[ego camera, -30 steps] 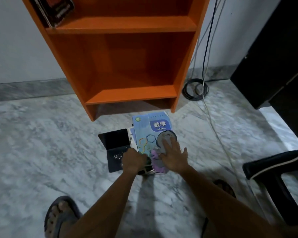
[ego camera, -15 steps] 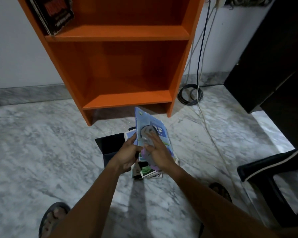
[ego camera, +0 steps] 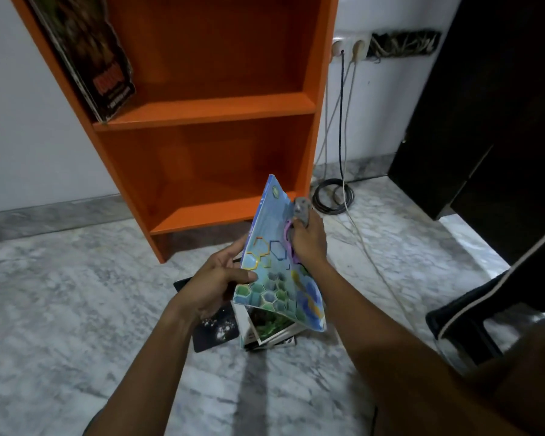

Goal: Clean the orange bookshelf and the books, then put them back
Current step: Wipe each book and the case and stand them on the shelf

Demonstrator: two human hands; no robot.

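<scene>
left hand [ego camera: 216, 283]: I'm pinching the blue textbook [ego camera: 279, 272] at its left edge, thumb on the cover, fingers behind. Grasping, not clenched.
right hand [ego camera: 307, 239]: I'm gripping a grey and purple cloth [ego camera: 300, 212] and pressing it against the upper right part of the cover. Closed on the cloth, touching the book.
book pose: I'm holding it off the floor, tilted, long axis running from lower right up toward the shelf, top corner pointing at the bottom compartment.
step (my read): I'm wiping the cover; shelving comes after.
key relation: the orange bookshelf [ego camera: 208, 111] is standing straight ahead and slightly left of my hands. The bottom compartment [ego camera: 221, 180] is the nearest opening, just beyond the book's top corner. Left hand is the one carrying the book, so it's likely doing the insert.
next move (judgement): I'm expecting to rotate the book upright before it goes in.
already shelved: a dark book [ego camera: 101, 55] is leaning against the left wall of the compartment above.
still on floor: a small stack of books [ego camera: 269, 333] is lying directly below my hands, with a black flat item [ego camera: 213, 330] beside it on the left.
risk: the thin cover is bending under the cloth pressure.
</scene>
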